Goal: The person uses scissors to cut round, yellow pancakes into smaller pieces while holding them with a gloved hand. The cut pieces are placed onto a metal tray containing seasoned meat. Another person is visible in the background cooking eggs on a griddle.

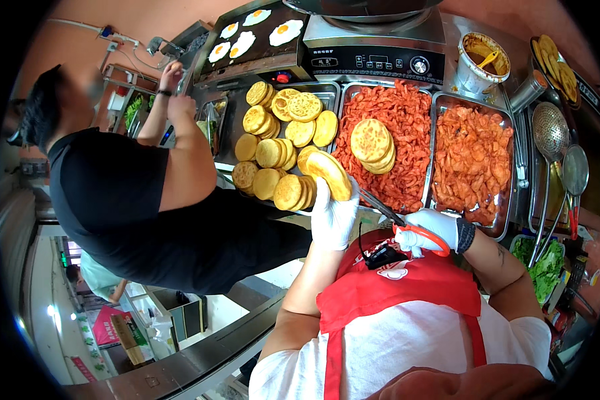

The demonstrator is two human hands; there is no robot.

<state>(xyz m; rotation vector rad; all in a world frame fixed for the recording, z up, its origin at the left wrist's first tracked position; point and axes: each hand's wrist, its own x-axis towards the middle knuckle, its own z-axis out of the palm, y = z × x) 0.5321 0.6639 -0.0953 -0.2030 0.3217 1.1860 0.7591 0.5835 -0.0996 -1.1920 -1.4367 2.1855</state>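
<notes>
My left hand [334,220], in a white glove, holds a browned round flatbread [329,175] on edge above the tray of breads. Red-handled scissors [422,235] are in my right hand [427,232], also gloved, their blades pointing toward the held bread. Whether the blade tips touch it cannot be told. Stacks of round flatbreads [268,153] fill the dark tray on the left. A short stack of flatbreads [372,142] lies on the red-coated meat strips [405,107] in the middle steel tray. Flatter pieces of coated meat [467,160] lie in the right tray.
Fried eggs [286,32] lie on a griddle [260,50] beside an induction cooker [375,55]. A sauce bucket [482,65], a perforated ladle [550,131], a strainer [575,170] and lettuce [542,265] are on the right. A co-worker [110,170] in black stands close on my left.
</notes>
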